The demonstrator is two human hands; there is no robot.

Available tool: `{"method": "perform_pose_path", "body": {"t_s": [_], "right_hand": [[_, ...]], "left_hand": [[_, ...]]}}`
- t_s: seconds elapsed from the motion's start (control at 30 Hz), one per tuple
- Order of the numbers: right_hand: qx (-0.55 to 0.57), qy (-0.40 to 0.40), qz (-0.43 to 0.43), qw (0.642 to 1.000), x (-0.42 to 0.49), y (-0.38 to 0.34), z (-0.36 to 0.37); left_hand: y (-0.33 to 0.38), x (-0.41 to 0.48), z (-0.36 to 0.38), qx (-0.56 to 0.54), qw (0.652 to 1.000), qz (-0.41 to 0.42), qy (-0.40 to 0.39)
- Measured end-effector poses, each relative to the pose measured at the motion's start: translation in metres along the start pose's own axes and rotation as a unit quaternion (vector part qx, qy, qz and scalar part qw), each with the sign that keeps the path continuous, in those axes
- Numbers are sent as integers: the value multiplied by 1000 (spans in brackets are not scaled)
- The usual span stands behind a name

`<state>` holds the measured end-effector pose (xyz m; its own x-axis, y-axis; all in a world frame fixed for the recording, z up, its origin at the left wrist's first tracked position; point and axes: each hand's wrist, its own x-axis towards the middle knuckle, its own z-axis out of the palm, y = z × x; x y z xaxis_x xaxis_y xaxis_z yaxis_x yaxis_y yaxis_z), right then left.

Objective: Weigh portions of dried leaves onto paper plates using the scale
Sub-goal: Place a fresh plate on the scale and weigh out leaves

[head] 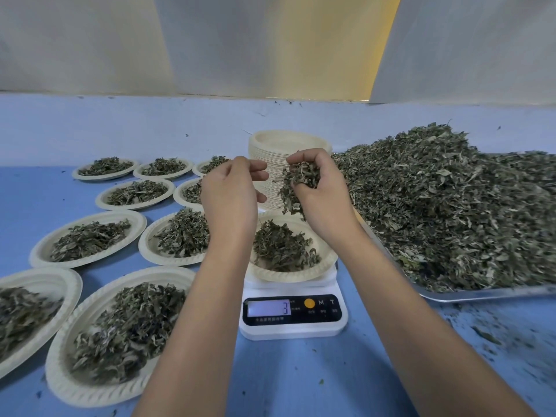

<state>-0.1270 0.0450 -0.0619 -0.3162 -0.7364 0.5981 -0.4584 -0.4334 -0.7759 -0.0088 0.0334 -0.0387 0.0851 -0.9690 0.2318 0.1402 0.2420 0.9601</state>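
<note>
Nearest you, bottom L, 2 filled paper plates sit on the blue table, the outer 1 cut off by the frame edge. Just R of them stands the white scale, its display showing a 3. Loose leaf crumbs speckle the table on the scale's R. On the scale's platform sits the plate being filled, w/ a small mound of dried leaves in it. Your 2 forearms reach out past the scale, 1 each side of the display.

Above that plate, your L hand is back-up, fingers loosely bent & relaxed, gripping nothing. Your R hand is curled round a clump of leaves, w/ strands hanging from the fist over the plate. The 2 hands are close but apart.

L of the hands lie 7 more filled plates in rows of 2, 2 & 3, some partly hidden by your L hand. Behind the hands stands a tall stack of empty plates. To the R, a metal tray carries the big leaf heap, its L edge just beside the scale. Farthest off are a pale blue wall band & white sheeting above it
</note>
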Motion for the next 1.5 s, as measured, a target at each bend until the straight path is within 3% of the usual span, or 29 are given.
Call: {"method": "perform_pose_path", "body": {"t_s": [0.67, 0.97, 1.2, 1.5], "right_hand": [[-62, -69, 28, 995, -4, 1, -2], [-9, -69, 32, 997, -2, 0, -3], [73, -12, 35, 997, 1, -3, -4], [84, -14, 29, 996, 3, -2, -4]], "left_hand": [[-4, 4, -2, 2, 1000, -3, -2], [-4, 4, -3, -1, 1000, -9, -3], [-5, 4, -3, 1, 1000, -10, -2], [-6, 5, -3, 6, 1000, -10, -5]]}}
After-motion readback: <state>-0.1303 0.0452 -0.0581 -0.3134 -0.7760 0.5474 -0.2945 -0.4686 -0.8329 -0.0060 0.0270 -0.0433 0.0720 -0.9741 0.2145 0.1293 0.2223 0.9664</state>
